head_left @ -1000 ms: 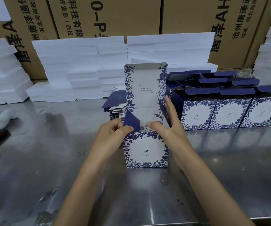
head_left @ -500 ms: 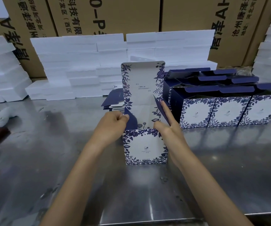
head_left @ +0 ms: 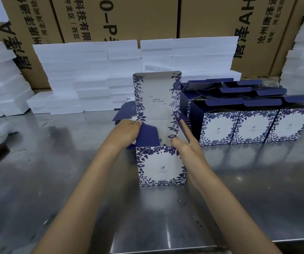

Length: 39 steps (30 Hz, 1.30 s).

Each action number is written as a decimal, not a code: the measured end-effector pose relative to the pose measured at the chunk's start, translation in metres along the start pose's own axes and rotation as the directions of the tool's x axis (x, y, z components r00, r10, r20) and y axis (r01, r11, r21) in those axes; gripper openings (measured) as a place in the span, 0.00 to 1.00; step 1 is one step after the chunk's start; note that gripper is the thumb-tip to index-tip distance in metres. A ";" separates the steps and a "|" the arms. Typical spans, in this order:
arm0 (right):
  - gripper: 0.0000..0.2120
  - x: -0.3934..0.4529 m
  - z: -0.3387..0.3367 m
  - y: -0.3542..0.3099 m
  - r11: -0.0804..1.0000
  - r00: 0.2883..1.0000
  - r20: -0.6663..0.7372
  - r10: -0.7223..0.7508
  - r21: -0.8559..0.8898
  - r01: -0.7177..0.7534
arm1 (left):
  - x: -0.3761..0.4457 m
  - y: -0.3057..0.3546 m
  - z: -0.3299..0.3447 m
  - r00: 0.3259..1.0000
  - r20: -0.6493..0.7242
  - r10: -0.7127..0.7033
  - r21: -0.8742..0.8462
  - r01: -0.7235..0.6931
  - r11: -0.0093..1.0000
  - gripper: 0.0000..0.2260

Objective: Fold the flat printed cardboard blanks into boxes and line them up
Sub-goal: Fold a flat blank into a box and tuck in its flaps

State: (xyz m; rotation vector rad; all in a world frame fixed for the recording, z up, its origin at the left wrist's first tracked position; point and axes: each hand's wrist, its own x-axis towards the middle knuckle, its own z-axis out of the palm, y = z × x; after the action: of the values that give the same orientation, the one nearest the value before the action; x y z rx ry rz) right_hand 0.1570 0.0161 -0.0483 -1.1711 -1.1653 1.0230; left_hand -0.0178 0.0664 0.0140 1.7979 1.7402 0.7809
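White foam slabs (head_left: 92, 74); brown cartons (head_left: 121, 17)

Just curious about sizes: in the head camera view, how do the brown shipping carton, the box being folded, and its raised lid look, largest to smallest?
1. Brown shipping carton, though cropped.
2. Box being folded.
3. Raised lid, close to the box's size; unsure.

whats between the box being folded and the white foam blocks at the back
In the head view, a stack of flat dark blue blanks lies on the steel table between the box being folded and the white foam blocks.
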 end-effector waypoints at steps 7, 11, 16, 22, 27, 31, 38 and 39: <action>0.42 0.001 -0.002 0.001 1.000 1.000 0.008 0.003 -0.003 -0.003 | 0.006 -0.001 0.006 0.995 -0.100 0.011 -0.082 -0.019 0.996 0.14; 0.43 0.001 0.000 -0.001 1.000 1.000 0.019 -0.005 -0.020 0.005 | -0.007 -0.008 0.023 0.977 -0.203 0.070 -0.427 -0.153 0.891 0.11; 0.52 0.000 -0.021 -0.012 0.994 0.984 0.168 0.054 -0.100 -0.037 | -0.007 -0.016 0.030 0.991 -0.133 -0.019 -0.673 -0.077 0.736 0.04; 0.38 0.010 -0.047 -0.041 0.901 0.978 0.144 0.153 -0.426 -0.078 | -0.004 -0.019 0.032 0.989 -0.143 -0.027 -0.698 -0.081 0.712 0.05; 0.26 0.012 -0.048 -0.051 0.860 0.944 0.284 0.165 -0.510 0.003 | -0.003 -0.018 0.032 0.990 -0.140 -0.028 -0.697 -0.079 0.713 0.07; 0.27 0.020 -0.045 -0.055 0.828 0.944 0.287 0.160 -0.560 0.029 | -0.002 -0.018 0.032 0.988 -0.152 0.000 -0.668 -0.102 0.737 0.08; 0.25 0.034 -0.039 -0.054 0.847 0.963 0.232 0.134 -0.531 0.010 | -0.003 -0.015 0.030 0.991 -0.133 0.015 -0.631 -0.096 0.770 0.08; 0.25 0.036 -0.040 -0.054 0.847 0.960 0.239 0.144 -0.531 0.005 | -0.003 -0.014 0.030 0.991 -0.133 0.016 -0.631 -0.097 0.770 0.08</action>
State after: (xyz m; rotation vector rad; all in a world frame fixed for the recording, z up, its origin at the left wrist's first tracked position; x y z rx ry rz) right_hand 0.2010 0.0394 0.0093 -1.5444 -1.7078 0.9643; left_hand -0.0065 0.0649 -0.0174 1.3476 1.2555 1.3412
